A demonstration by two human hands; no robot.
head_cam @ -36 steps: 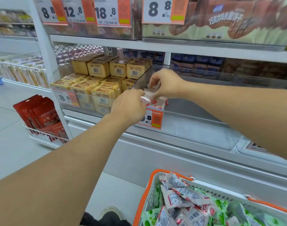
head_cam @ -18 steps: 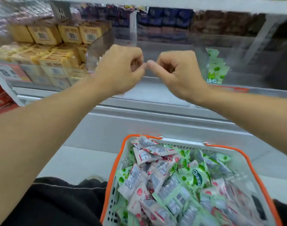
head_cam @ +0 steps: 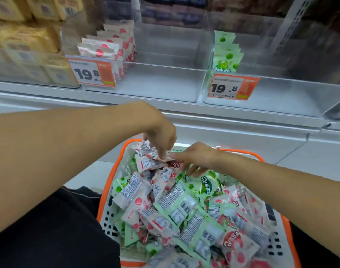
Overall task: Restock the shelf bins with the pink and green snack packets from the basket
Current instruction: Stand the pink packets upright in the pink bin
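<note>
My basket (head_cam: 109,192) is heaped with pink and green packets (head_cam: 177,206); the clear bins (head_cam: 165,84) above hold a few upright. My left hand (head_cam: 161,132) pinches a pink packet (head_cam: 148,162) at the pile's far end, while my right hand (head_cam: 199,157) reaches in beside it, fingers loose.

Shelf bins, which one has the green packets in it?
The right-hand clear bin, behind the right 19.8 price tag; the green packets stand along its left wall. The other bin holds pink ones.

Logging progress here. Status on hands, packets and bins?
Left hand and right hand both picking at pink packets in basket. Pink bin and green bin barely stocked. Nothing blocking.
</note>
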